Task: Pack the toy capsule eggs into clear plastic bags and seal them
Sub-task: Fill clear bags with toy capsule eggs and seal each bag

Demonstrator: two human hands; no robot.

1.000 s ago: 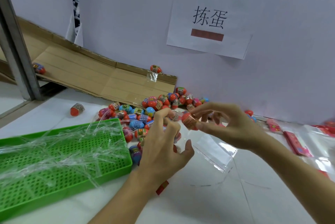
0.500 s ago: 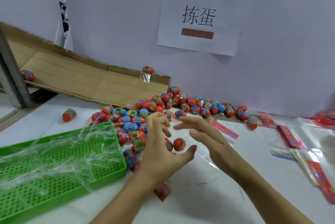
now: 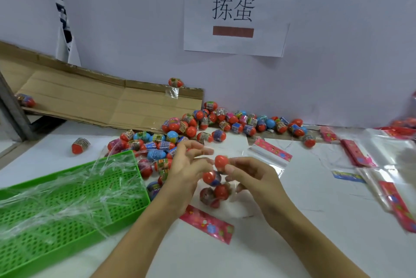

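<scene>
A red toy egg [image 3: 221, 161] is pinched between the thumb and fingertips of my right hand [image 3: 254, 178], just above a clear plastic bag [image 3: 234, 190]. The bag holds a few eggs [image 3: 221, 192], and its pink printed header [image 3: 207, 224] lies on the white table. My left hand [image 3: 188, 172] has its fingers curled at the bag's upper left edge, next to another red egg [image 3: 209, 177]. A loose pile of red and blue eggs [image 3: 202, 124] lies behind the hands along the wall.
A green perforated tray [image 3: 67, 199] with clear plastic strips sits at the left. Flattened cardboard [image 3: 90, 97] leans against the wall behind it. Empty clear bags with pink headers [image 3: 271, 154] lie at the right. One stray egg [image 3: 80, 145] lies apart.
My right hand was open over the table half a second ago; now it pinches a red egg at the bag. My left hand stays at the bag.
</scene>
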